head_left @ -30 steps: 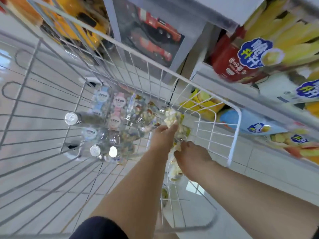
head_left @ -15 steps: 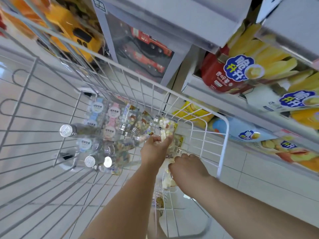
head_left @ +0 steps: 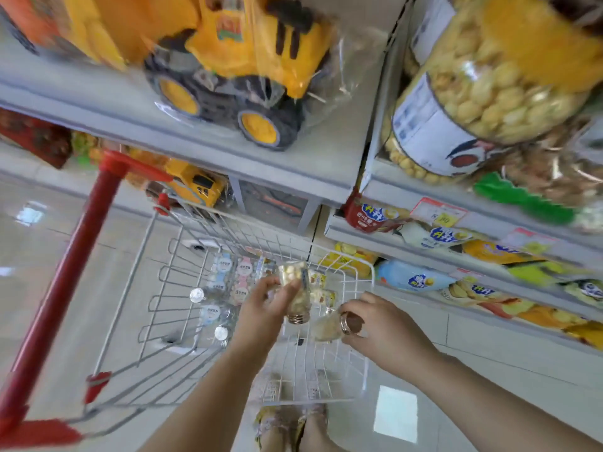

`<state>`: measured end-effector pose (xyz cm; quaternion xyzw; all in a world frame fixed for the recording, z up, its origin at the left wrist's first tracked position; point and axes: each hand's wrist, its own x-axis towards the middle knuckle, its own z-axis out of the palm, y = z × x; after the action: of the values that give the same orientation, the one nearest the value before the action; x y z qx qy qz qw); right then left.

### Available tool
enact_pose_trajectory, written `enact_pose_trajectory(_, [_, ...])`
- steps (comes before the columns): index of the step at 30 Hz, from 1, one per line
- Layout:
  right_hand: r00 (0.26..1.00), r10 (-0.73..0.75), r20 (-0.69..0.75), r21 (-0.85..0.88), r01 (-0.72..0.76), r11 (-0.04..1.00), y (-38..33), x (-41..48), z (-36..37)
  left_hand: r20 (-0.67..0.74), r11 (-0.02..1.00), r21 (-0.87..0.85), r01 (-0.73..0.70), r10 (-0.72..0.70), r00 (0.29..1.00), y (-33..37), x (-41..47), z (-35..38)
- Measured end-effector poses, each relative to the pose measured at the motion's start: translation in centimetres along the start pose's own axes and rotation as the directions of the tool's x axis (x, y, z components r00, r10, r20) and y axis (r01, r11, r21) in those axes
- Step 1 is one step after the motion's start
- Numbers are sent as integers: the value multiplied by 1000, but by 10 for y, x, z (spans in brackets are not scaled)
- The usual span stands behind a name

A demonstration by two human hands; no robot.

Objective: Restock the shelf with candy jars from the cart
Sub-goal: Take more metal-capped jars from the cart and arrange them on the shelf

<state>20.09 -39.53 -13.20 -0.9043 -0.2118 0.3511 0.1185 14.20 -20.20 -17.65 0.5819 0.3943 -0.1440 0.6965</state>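
- Left hand grips a clear candy-filled jar, near upright, copper lid downward.
- Right hand, fingers curled, clasps the copper lid of a second clear jar, lying sideways.

Jar is clear and glossy, its lid shiny metal, the cart wire
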Motion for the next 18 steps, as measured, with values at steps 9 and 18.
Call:
enact_pose_trajectory(9, [890,90,-447,350,81,933,-27,-140,-143,120,955,-42,-293,296,948,161,-161,24])
enact_pose_trajectory(18, [676,77,-733,233,143,962,19,-244,-278,245,910,-281,-305,375,894,243,-245,119])
